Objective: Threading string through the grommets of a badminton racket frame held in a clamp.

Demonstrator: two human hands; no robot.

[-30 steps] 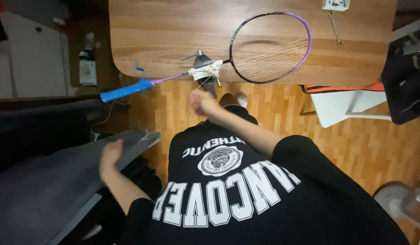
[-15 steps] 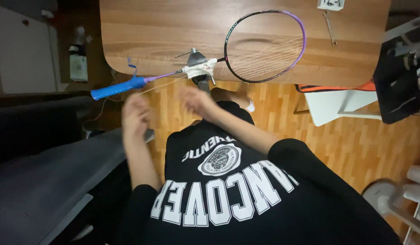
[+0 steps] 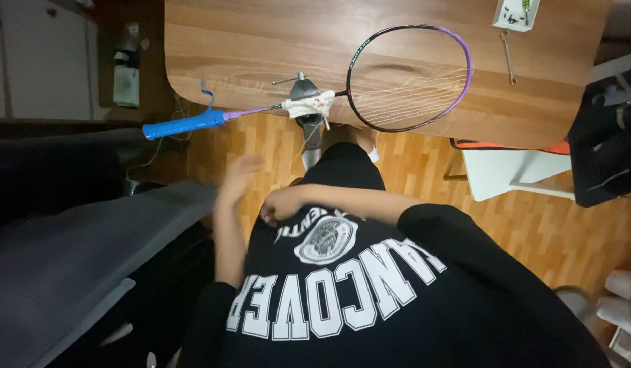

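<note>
Wooden parquet floor (image 3: 424, 170) ran beneath a brown wood-grain table (image 3: 261, 41) whose rounded corner lay at upper left. On the table's near edge a badminton racket (image 3: 411, 78) lay flat, its black and purple hoop resting on the tabletop with pale strings filling only the lower part. The shaft passed through a grey metal clamp (image 3: 306, 92), padded there with a white cloth wrap (image 3: 307, 105), and the blue grip (image 3: 182, 125) projected past the table edge to the left. A thin pale string (image 3: 314, 133) hung from the clamp area toward the floor.

Below the racket, the left hand (image 3: 239, 172) was raised with fingers spread loosely; motion blur prevented telling whether it pinched the string. The right hand (image 3: 278, 204) was curled into a loose fist close against the black shirt with white lettering (image 3: 329, 293), well apart from the racket; its contents could not be told.

Outward: a small white rectangular card (image 3: 514, 13) sat at the table's far right edge, with a slim metal wrench (image 3: 509, 56) just beside it. A pale bottle (image 3: 128, 68) stood on the floor left of the table. A grey padded surface (image 3: 77, 272) filled the lower left.
</note>
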